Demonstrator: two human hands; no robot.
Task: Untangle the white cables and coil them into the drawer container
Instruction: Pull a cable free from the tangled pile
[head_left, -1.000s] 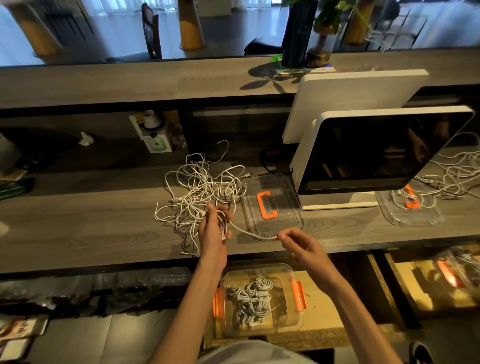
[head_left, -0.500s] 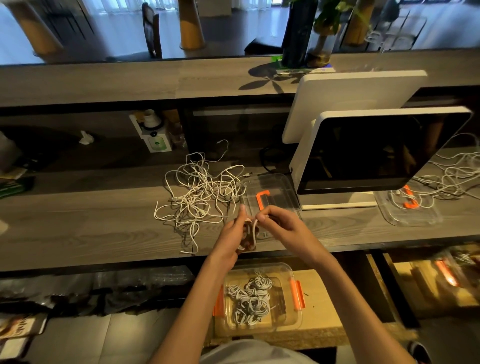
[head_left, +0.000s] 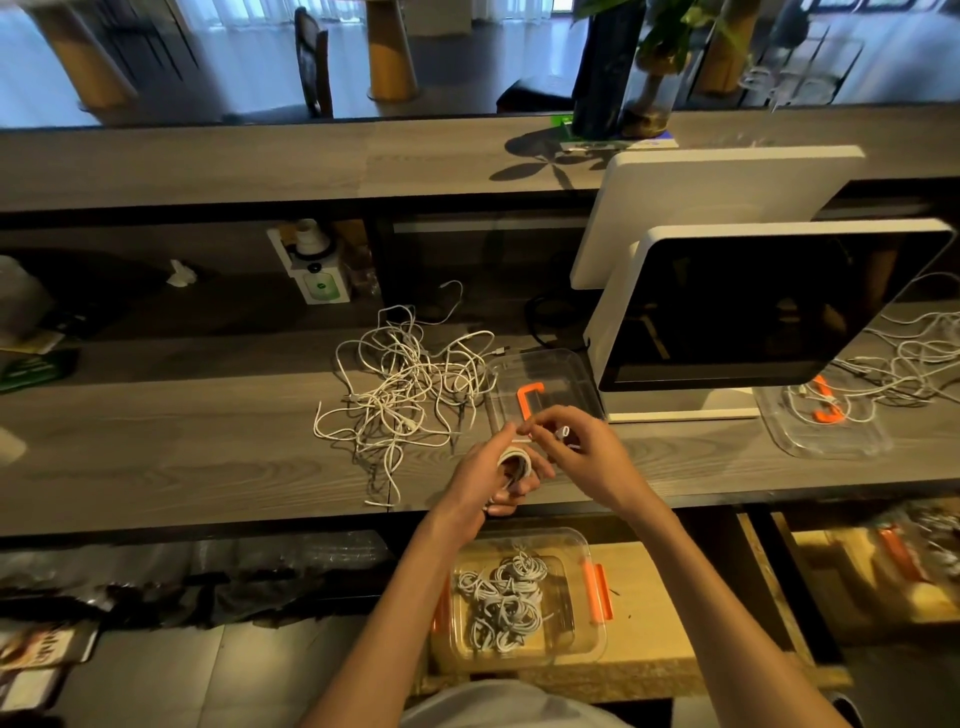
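Head view, looking down over a grey wooden counter (head_left: 156, 447). Both hands meet just above the counter's near edge. The left hand (head_left: 485, 480) has its fingers curled round a small coil of white cable (head_left: 514, 462), several loops stacked in the palm. The right hand (head_left: 582, 447) sits touching it on the right, thumb and forefinger pinching the cable's free end up at the top of the coil; the exact grip is blurred, but it looks like a narrow pinch rather than a full fist.

Left of the hands and farther back on the counter lies the tangle of white cables (head_left: 405, 389), a loose heap with strands trailing toward the near edge. Just right of the tangle, partly behind the right hand, rests a clear lid with an orange handle (head_left: 540, 389), flat on the counter. A white-framed monitor (head_left: 769, 306) stands right of that lid.

Below the counter's near edge, directly under the hands, an open drawer (head_left: 654, 623) carries a clear container with orange clips (head_left: 582, 551), and a bunch of coiled white cables (head_left: 504, 603) lies inside it. At the counter's far right a second clear lid (head_left: 831, 436) lies with more white cables (head_left: 904, 364) draped over it.
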